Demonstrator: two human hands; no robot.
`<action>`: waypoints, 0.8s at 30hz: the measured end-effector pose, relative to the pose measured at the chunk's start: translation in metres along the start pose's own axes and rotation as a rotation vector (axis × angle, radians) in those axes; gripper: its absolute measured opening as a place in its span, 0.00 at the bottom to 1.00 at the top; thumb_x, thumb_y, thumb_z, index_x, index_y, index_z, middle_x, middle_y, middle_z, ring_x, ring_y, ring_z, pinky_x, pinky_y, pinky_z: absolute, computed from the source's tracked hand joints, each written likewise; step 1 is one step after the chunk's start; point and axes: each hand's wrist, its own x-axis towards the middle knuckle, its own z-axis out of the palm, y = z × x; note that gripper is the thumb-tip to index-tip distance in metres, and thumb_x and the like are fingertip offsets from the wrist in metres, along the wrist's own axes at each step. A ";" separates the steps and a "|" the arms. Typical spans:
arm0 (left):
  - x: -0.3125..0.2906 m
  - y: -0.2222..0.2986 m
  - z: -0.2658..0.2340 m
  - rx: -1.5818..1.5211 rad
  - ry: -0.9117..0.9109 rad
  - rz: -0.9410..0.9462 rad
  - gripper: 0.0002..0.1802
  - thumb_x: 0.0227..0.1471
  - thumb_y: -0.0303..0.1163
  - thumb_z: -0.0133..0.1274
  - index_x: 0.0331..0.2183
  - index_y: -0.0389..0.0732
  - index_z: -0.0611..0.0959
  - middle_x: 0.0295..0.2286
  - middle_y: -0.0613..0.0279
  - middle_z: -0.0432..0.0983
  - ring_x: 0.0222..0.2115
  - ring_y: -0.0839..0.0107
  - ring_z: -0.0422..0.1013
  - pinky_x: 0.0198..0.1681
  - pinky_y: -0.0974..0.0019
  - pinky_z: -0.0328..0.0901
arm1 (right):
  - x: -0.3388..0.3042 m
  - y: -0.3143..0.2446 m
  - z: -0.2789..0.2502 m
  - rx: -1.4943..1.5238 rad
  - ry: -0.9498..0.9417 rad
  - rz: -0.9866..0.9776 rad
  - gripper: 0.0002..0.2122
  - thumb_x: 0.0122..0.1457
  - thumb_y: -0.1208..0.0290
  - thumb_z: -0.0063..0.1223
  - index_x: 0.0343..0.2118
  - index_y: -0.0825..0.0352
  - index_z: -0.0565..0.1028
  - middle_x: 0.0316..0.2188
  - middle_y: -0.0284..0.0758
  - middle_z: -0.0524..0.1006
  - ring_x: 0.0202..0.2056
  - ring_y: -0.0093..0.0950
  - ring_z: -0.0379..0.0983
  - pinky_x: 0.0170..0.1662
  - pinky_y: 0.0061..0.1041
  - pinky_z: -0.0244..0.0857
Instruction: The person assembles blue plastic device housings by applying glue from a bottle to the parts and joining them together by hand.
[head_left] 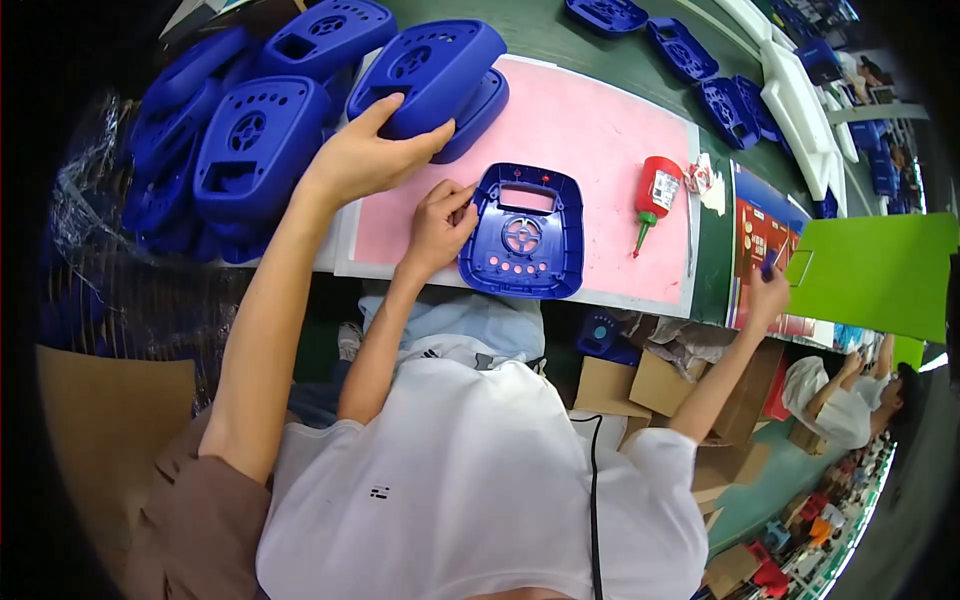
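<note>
A blue plastic housing (568, 240) lies inside-up on the pink mat in front of me, with a rectangular window, a round grille and a row of small holes. My left hand (440, 228) is closed at its left edge, the fingertips on the rim. Far off to the right, my right hand (768, 298) pinches a small dark-blue piece (768, 264) over a red printed box (752, 236). What kind of piece it is, I cannot make out. On the mat's right side lies a red bottle (660, 185) with a green nozzle.
From the left, a brown-sleeved co-worker's hand (370, 160) holds another blue housing (440, 65) above the mat. Several housings (255, 135) are piled at the left. More blue parts (680, 50) lie on the green table (540, 30). A lime-green panel (880, 275) stands right, cardboard boxes (610, 388) below.
</note>
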 end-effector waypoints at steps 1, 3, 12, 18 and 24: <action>0.003 0.001 0.003 -0.012 -0.015 0.013 0.16 0.46 0.22 0.53 0.41 0.33 0.81 0.24 0.62 0.70 0.19 0.75 0.65 0.23 0.72 0.61 | -0.014 -0.023 0.000 0.341 0.041 -0.173 0.16 0.51 0.72 0.55 0.44 0.73 0.76 0.31 0.47 0.80 0.32 0.35 0.79 0.39 0.30 0.70; 0.002 0.000 0.000 -0.011 -0.018 0.012 0.16 0.46 0.22 0.53 0.40 0.32 0.81 0.23 0.62 0.70 0.19 0.75 0.65 0.23 0.72 0.61 | -0.059 -0.131 -0.011 0.592 0.079 -0.529 0.16 0.52 0.83 0.50 0.46 0.73 0.75 0.37 0.46 0.79 0.36 0.31 0.78 0.40 0.28 0.70; 0.004 -0.001 0.005 -0.041 -0.017 0.019 0.16 0.47 0.23 0.53 0.41 0.33 0.81 0.23 0.62 0.69 0.19 0.76 0.65 0.23 0.72 0.60 | -0.108 -0.290 0.063 0.542 -0.060 -1.103 0.21 0.44 0.83 0.52 0.46 0.68 0.74 0.44 0.39 0.75 0.45 0.39 0.72 0.46 0.35 0.67; 0.003 0.004 0.002 -0.051 -0.019 0.009 0.16 0.47 0.23 0.53 0.41 0.34 0.82 0.23 0.61 0.69 0.19 0.74 0.65 0.23 0.71 0.62 | -0.112 -0.292 0.066 0.412 -0.082 -1.104 0.20 0.43 0.81 0.51 0.44 0.68 0.75 0.43 0.38 0.76 0.46 0.35 0.72 0.49 0.36 0.65; 0.002 0.001 0.000 -0.031 -0.011 0.011 0.17 0.47 0.22 0.52 0.41 0.33 0.81 0.24 0.62 0.68 0.19 0.76 0.64 0.23 0.72 0.60 | -0.125 -0.296 0.077 0.355 0.046 -1.122 0.20 0.46 0.77 0.51 0.45 0.70 0.75 0.46 0.40 0.75 0.47 0.37 0.71 0.53 0.39 0.63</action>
